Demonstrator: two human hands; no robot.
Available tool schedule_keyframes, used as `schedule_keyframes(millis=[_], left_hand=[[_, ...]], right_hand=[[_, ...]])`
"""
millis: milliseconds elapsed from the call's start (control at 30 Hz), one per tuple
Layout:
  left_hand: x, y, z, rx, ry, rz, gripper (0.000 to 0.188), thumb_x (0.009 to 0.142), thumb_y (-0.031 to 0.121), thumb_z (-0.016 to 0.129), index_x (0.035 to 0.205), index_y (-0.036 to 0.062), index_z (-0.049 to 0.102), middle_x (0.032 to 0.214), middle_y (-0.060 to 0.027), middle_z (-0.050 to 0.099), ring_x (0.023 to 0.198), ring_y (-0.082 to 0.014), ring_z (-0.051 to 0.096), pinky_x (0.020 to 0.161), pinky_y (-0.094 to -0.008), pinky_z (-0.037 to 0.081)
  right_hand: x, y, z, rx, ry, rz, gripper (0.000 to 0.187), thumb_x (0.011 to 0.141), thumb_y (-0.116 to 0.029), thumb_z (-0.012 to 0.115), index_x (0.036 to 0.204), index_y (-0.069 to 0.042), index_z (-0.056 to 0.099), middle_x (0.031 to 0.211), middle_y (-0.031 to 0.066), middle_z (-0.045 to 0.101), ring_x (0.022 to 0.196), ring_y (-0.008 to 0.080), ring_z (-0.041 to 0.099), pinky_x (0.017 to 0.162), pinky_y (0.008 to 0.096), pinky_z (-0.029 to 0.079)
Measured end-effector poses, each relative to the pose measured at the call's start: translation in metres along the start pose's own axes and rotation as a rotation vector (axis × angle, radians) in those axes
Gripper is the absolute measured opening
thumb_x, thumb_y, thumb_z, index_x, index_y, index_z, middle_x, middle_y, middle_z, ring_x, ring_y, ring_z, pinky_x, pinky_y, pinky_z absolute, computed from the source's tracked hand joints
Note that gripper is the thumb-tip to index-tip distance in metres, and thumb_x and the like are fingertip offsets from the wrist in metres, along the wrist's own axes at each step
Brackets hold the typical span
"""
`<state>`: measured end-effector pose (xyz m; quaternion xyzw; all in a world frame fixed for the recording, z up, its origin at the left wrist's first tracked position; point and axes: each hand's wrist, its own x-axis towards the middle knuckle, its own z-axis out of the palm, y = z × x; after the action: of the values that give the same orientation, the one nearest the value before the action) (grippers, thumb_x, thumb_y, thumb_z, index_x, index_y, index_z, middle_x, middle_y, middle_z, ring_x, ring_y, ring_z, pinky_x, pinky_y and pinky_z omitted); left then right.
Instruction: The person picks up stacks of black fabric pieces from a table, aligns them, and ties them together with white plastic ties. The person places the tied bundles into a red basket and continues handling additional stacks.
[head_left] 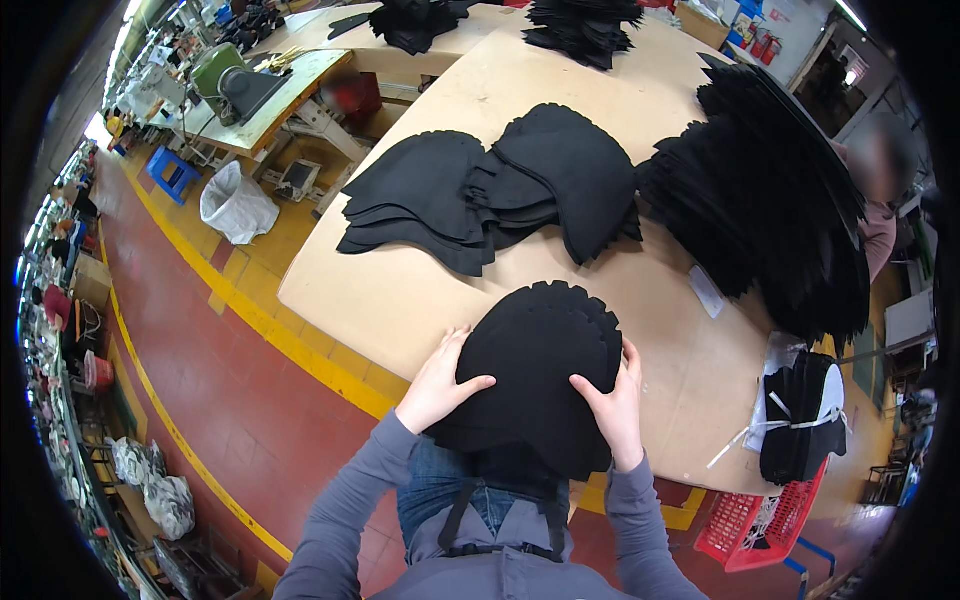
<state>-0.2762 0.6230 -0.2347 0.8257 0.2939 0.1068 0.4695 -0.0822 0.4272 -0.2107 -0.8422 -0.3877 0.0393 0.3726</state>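
Observation:
Between my two hands is a stack of black fabric pieces (pixel 535 370), rounded with a notched far edge. My left hand (pixel 445 382) grips its left side, thumb on top and fingers at the edge. On the opposite side my right hand (pixel 612 398) holds it the same way; some fingertips are hidden underneath. The near end of the stack hangs past the table edge against my lap. Farther off on the table (pixel 660 350) lie a left pile of similar black pieces (pixel 420 195) and an overlapping right pile (pixel 570 175).
A tall heap of black pieces (pixel 760 210) stands on the right, with a tied black bundle (pixel 800 420) nearer me. A red basket (pixel 760 515) sits below the right corner. Leftward are a white sack (pixel 238 205), blue stool (pixel 173 172) and green machine (pixel 215 80). Someone stands far right.

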Motion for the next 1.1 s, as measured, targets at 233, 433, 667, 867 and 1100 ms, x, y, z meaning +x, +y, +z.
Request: schedule_keyframes(millis=[233, 433, 667, 867, 1100], left_hand=[[-0.005, -0.004, -0.002, -0.024, 0.163, 0.155, 0.053, 0.081, 0.025, 0.077, 0.122, 0.0009, 0.054, 0.142, -0.0178, 0.048, 0.139, -0.0366, 0.036, 0.112, -0.0427, 0.032], [-0.033, 0.052, -0.04, -0.697, 0.228, 0.263, 0.037, 0.089, -0.007, 0.062, 0.122, 0.0018, 0.047, 0.109, -0.0095, 0.063, 0.1, -0.0152, 0.061, 0.091, -0.0295, 0.047], [-0.015, 0.083, -0.057, -0.148, 0.057, 0.495, 0.067, 0.072, 0.003, 0.082, 0.13, 0.0036, 0.05, 0.123, -0.0163, 0.062, 0.112, -0.0276, 0.062, 0.096, -0.0351, 0.048], [-0.012, 0.064, -0.015, -0.122, 0.264, 0.381, 0.058, 0.075, 0.02, 0.084, 0.121, 0.0005, 0.056, 0.111, -0.0169, 0.064, 0.1, -0.0323, 0.064, 0.087, -0.0351, 0.05], [-0.023, 0.051, 0.012, -0.254, 0.902, 0.592, 0.044, 0.094, 0.029, 0.063, 0.123, 0.0009, 0.046, 0.112, -0.0157, 0.058, 0.105, -0.0286, 0.06, 0.087, -0.0367, 0.047]], right_hand=[[-0.023, -0.02, -0.009, 0.415, -0.069, -0.032, 0.047, 0.078, -0.004, 0.078, 0.121, 0.006, 0.059, 0.108, 0.0223, 0.068, 0.098, 0.0292, 0.07, 0.081, 0.0313, 0.054], [-0.01, -0.05, -0.072, 0.392, 0.01, -0.387, 0.049, 0.07, -0.004, 0.085, 0.113, 0.002, 0.063, 0.092, 0.0166, 0.071, 0.08, 0.0257, 0.071, 0.072, 0.0307, 0.054], [0.017, -0.029, -0.058, 0.534, -0.27, -0.31, 0.102, 0.055, 0.0, 0.09, 0.134, -0.01, 0.026, 0.124, 0.015, 0.055, 0.119, 0.0284, 0.053, 0.103, 0.041, 0.041], [-0.003, -0.006, -0.015, 0.816, -0.114, 0.024, 0.104, 0.06, -0.004, 0.091, 0.143, -0.006, 0.029, 0.136, 0.009, 0.047, 0.125, 0.0219, 0.049, 0.107, 0.035, 0.038], [-0.012, -0.024, -0.019, 1.013, 0.29, -0.044, 0.061, 0.062, 0.013, 0.081, 0.116, 0.001, 0.055, 0.11, 0.0118, 0.066, 0.1, 0.0192, 0.065, 0.089, 0.0333, 0.054]])
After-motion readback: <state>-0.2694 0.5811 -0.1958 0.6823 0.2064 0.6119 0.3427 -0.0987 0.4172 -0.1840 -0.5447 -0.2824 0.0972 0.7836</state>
